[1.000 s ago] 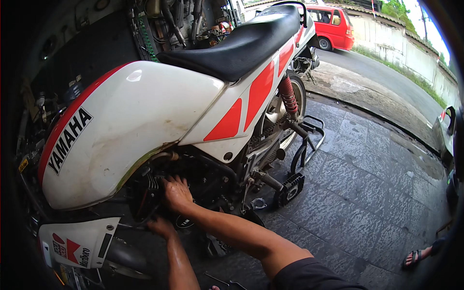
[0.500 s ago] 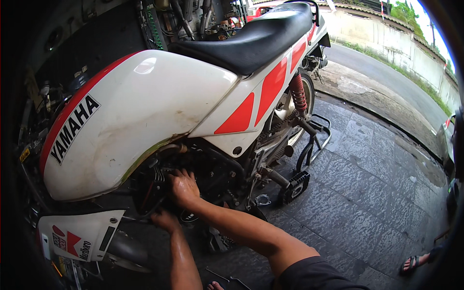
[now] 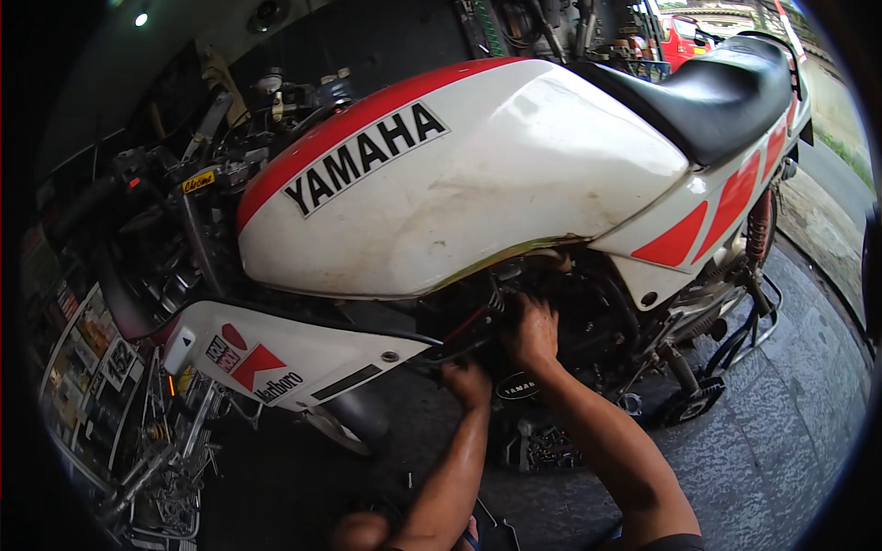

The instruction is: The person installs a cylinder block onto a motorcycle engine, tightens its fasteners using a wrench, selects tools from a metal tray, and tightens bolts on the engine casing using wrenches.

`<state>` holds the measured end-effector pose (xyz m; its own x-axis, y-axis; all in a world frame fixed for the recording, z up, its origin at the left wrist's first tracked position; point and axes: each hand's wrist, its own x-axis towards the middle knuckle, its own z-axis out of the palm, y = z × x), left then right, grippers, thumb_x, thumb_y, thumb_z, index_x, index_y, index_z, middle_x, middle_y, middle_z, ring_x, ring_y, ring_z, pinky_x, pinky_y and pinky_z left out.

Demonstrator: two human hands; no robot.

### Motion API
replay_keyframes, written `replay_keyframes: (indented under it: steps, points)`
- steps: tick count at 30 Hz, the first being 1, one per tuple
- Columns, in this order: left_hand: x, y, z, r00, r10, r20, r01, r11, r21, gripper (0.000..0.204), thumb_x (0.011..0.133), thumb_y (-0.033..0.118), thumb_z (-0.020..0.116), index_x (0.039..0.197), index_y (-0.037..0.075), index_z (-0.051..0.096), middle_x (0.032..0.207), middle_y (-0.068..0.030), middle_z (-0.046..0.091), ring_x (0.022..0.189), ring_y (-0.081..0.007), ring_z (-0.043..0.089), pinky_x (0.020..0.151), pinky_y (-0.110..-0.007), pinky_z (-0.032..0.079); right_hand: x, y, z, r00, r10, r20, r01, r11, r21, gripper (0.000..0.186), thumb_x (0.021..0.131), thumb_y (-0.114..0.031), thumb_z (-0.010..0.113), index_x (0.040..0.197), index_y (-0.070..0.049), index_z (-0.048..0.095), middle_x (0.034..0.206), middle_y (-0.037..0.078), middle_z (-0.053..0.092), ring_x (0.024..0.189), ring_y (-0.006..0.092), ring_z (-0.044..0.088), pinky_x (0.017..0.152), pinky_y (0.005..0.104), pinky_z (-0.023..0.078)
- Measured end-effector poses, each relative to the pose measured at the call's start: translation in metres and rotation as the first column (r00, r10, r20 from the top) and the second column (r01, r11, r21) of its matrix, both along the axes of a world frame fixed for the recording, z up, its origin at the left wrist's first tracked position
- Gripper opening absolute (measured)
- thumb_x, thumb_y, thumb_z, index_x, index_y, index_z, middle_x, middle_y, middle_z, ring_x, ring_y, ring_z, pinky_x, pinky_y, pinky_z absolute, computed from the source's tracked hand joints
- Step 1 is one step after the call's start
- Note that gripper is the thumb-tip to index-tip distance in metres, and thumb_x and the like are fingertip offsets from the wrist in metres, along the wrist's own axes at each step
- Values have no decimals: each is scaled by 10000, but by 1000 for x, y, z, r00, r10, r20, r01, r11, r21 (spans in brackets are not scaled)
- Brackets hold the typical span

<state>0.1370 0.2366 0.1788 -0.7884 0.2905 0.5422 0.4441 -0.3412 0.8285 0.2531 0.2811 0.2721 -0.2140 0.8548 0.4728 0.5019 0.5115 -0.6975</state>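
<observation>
A motorcycle (image 3: 478, 202) with a white and red tank, black seat (image 3: 698, 110) and white lower fairing panel (image 3: 303, 381) stands side-on before me. My right hand (image 3: 535, 331) reaches into the dark engine area (image 3: 588, 312) below the tank, its fingers bent round a part I cannot make out, just right of some dark finned metal (image 3: 487, 308). My left hand (image 3: 467, 386) is lower and to the left, under the rear end of the fairing panel near a round engine cover (image 3: 516, 386); its fingertips are lost in shadow, and what they touch is hidden.
Stripped metal parts (image 3: 175, 459) and a display case (image 3: 83, 367) crowd the left. Dark metal pieces (image 3: 542, 445) lie below the engine, beside a thin tool (image 3: 501, 528). The stone-tile floor (image 3: 772, 422) runs right toward a road (image 3: 836, 184); a red van (image 3: 682, 37) stands beyond the seat.
My view has swung left, bringing the handlebar and cluttered left side into sight and shifting the motorcycle rightward. Both hands stay at the engine area. The sandalled foot at the right has left view.
</observation>
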Motion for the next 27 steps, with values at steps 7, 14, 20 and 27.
replay_keyframes:
  steps: [7, 14, 20, 27]
  points:
    - [7, -5, 5, 999, 42, -7, -43, 994, -100, 207, 913, 56, 552, 1040, -71, 653, 989, -192, 703, 919, -269, 680, 799, -363, 498, 2, -7, 1, 999, -2, 54, -3, 996, 91, 439, 734, -149, 676, 1169, -101, 642, 1181, 147, 606, 1161, 367, 498, 1012, 488, 361]
    - [-3, 3, -6, 998, -37, -53, 36, 999, -29, 220, 928, 62, 540, 1055, -81, 647, 1020, -171, 705, 912, -205, 673, 808, -329, 502, 0, -2, 0, 999, -35, -1, 35, 998, 51, 452, 718, -224, 705, 1142, -75, 655, 1156, 146, 616, 1160, 357, 499, 1010, 469, 360]
    - [-7, 7, -13, 999, 17, -47, -22, 994, -103, 220, 936, 68, 535, 1045, -87, 647, 989, -164, 707, 870, -197, 676, 779, -325, 510, 4, 0, -1, 999, -6, 54, 1, 995, 95, 431, 736, -161, 689, 1159, -95, 643, 1145, 148, 618, 1153, 386, 501, 1011, 476, 369]
    - [-5, 7, -7, 998, -47, -31, 46, 999, -26, 229, 930, 77, 535, 1036, -94, 642, 1000, -168, 701, 883, -215, 673, 797, -326, 506, 1, 7, -6, 999, -5, -38, 7, 998, 68, 411, 750, -214, 695, 1120, -46, 634, 1154, 155, 632, 1161, 362, 523, 1005, 469, 378]
